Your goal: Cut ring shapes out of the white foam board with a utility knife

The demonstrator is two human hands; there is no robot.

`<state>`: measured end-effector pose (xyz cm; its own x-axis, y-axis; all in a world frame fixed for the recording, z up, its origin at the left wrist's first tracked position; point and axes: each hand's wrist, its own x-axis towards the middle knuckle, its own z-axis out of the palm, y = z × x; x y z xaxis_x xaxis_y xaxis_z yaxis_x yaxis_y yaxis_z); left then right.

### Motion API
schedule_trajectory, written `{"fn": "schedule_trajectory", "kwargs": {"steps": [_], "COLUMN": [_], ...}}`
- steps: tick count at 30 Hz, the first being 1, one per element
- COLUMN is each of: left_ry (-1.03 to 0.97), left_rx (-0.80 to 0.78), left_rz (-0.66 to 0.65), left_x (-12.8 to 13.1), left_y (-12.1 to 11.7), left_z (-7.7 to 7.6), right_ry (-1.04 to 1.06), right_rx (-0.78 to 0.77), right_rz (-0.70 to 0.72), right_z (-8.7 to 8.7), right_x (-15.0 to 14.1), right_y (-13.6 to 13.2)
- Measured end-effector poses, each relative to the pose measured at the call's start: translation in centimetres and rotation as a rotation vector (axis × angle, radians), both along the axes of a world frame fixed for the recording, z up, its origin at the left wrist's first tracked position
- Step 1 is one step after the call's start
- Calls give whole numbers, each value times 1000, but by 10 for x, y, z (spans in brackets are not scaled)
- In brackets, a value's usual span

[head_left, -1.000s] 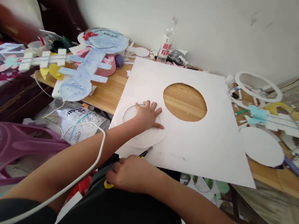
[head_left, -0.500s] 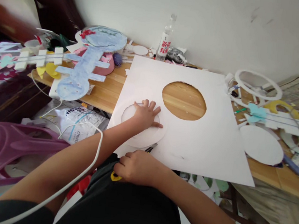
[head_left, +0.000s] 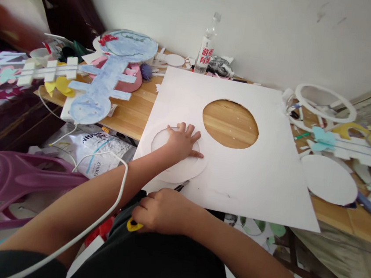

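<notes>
White ring (head_left: 189,171) lies flat on the white sheet (head_left: 254,181) in your head view, under your left hand (head_left: 181,145). That hand is unclenched, its fingers spread over the ring. Nearer your body, your right hand (head_left: 166,210) is curled round a yellow-ended cutter (head_left: 133,227), whose dark tip pokes out close to the ring's edge. Beyond your left hand, rightward, wooden tabletop (head_left: 230,125) shows through the sheet's oval hole; farther off stands a clear bottle (head_left: 205,55).
</notes>
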<state>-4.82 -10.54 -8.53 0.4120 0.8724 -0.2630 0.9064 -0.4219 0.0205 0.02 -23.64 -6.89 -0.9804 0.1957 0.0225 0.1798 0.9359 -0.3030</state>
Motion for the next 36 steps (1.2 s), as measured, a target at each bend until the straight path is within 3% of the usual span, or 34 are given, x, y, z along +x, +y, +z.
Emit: {"fn": "schedule_trajectory", "kwargs": {"steps": [13,20,36], "left_ry": [4,14,26], "left_rx": [7,-6,-7], "left_rz": [4,-3,3], "left_x": [1,1,2], "left_y": [0,0,1], "left_z": [-2,1,-1], "right_ry": [-55,-99,-35], "right_rx": [49,-56,-35], "right_rz": [-53,-64,-69], "right_z": [4,-2,-5], "right_x": [0,1,-15], "right_y": [-6,1,0]}}
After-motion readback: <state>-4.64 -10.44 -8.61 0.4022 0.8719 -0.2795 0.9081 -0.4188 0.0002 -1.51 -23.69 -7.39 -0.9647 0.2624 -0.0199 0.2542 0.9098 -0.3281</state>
